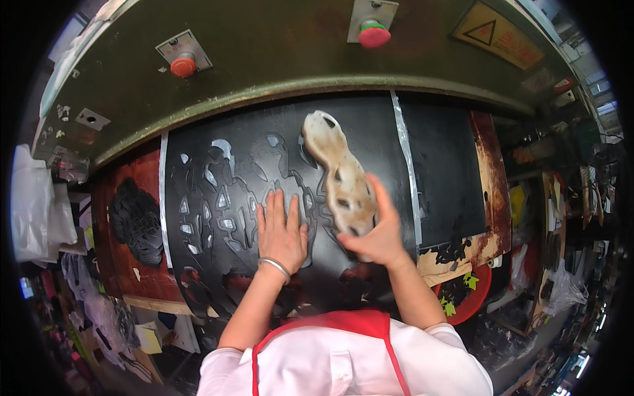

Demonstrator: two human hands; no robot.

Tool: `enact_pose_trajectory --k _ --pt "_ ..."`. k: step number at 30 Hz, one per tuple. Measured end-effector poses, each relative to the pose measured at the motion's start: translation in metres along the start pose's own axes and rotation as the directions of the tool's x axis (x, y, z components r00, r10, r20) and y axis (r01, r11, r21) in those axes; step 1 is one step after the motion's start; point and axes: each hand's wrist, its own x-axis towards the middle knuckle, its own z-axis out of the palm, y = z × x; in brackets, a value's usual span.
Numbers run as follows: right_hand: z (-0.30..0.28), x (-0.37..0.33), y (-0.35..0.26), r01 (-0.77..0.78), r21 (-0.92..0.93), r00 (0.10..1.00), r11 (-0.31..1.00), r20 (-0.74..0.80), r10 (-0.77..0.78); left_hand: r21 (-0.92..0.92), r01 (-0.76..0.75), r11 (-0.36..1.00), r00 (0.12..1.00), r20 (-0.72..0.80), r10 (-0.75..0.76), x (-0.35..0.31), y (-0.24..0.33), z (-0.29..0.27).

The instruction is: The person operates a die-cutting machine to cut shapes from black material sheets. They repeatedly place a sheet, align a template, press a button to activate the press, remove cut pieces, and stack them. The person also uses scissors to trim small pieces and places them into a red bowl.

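Observation:
My left hand (282, 231) lies flat on a black sheet (370, 125), its fingers stretched apart and a bracelet at the wrist. Under and around it, the sheet is full of cut-out shapes with pale gaps showing. Closed round the near end of a sole-shaped cutting die (338, 168) is my right hand (380, 231), thumb on the left side and fingers on the right. The die is off-white and brown, with several dark holes through it. It stands lengthwise over the sheet, right of the cut area; whether it touches the sheet I cannot tell.
A green machine beam (277, 59) spans the far side, bearing a red button (183, 65) and a pink-red one (374, 34). Black cut pieces (137, 221) are heaped at left. Another black sheet (444, 171) lies at right, above a red basin (477, 300) of scraps.

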Motion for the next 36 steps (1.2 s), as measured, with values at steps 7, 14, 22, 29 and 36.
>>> enact_pose_trajectory --k 7,14,22,29,36 --pt "-0.068 -0.036 -0.008 0.157 0.212 0.929 0.964 -0.362 -0.072 0.011 -0.003 1.0 1.0 -0.009 0.003 -0.017 0.001 0.002" --pt "-0.148 -0.14 0.007 0.176 0.548 0.909 0.818 -0.409 0.079 0.019 -0.044 0.999 0.999 -0.023 0.045 -0.009 0.005 -0.022" --pt "-0.142 -0.185 0.067 0.383 0.893 0.851 -0.237 -0.242 0.465 -0.088 -0.37 0.925 0.918 -0.186 0.349 0.094 0.059 0.013" --pt "-0.145 -0.169 0.049 0.287 0.956 0.882 0.057 -0.287 0.375 -0.592 -0.453 0.667 0.674 0.263 0.691 0.009 0.156 0.002" --pt "-0.122 -0.144 0.032 0.103 0.802 0.911 0.588 -0.314 0.268 -0.143 -0.562 0.815 0.826 -0.153 0.543 0.113 0.076 0.019"
